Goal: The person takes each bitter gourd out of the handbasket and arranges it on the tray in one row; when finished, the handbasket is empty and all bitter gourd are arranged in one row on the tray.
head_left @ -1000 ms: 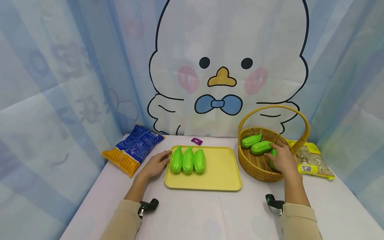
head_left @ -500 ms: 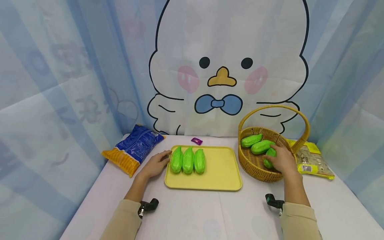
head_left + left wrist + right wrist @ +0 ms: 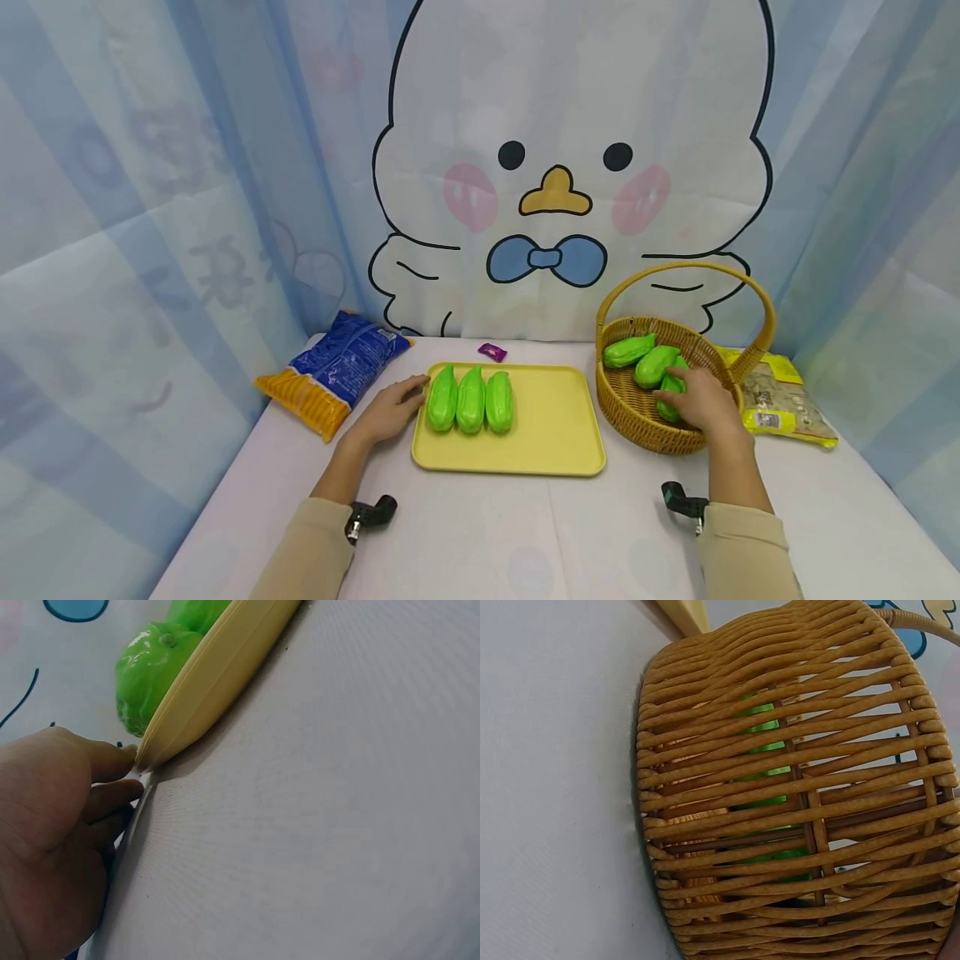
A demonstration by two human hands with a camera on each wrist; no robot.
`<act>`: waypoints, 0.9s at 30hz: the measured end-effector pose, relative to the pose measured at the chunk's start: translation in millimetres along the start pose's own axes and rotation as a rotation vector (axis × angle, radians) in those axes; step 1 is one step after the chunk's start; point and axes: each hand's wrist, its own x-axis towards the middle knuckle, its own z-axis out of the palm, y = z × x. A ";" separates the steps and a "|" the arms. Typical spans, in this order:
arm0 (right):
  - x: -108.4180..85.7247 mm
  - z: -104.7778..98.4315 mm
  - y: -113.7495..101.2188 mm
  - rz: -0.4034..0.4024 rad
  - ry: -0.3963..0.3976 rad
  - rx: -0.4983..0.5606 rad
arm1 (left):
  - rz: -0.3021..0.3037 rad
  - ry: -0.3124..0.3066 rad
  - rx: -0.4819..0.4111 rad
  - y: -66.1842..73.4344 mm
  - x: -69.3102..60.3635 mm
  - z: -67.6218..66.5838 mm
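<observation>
On the yellow tray (image 3: 555, 425), three green fruit-like pieces (image 3: 470, 402) stand side by side in its left part. The left hand (image 3: 390, 410) touches the tray's left edge, thumb and fingertips at the rim; the left wrist view shows this hand (image 3: 60, 802) beside the tray's side (image 3: 202, 697). Inside the wicker basket (image 3: 637, 429) lie three more green pieces (image 3: 628, 352). The right hand (image 3: 707, 400) reaches in, its thumb and fingers around the nearest piece (image 3: 670, 403). Woven basket wall (image 3: 795, 787) hides most of the contents in the right wrist view.
A blue and orange packet (image 3: 337, 375) lies left of the tray, and a small purple wrapped piece (image 3: 492, 352) behind it. A yellow and clear bag (image 3: 783, 400) lies right of the basket. A printed curtain (image 3: 555, 300) stands behind the table.
In the basket, the nearest green piece has moved left with the right hand's fingers, and the middle piece has shifted slightly right and turned. The left hand has stayed in place.
</observation>
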 end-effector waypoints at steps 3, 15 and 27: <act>-0.9 0.5 -0.5 0.002 -0.002 0.016 | 0.004 0.002 0.003 0.0 0.0 -0.5; -3.7 -2.4 1.0 0.026 0.063 0.103 | -0.001 -0.001 -0.008 0.0 0.1 0.7; -5.5 -12.0 5.8 -0.037 0.166 0.286 | 0.015 -0.002 0.000 -1.0 0.2 0.1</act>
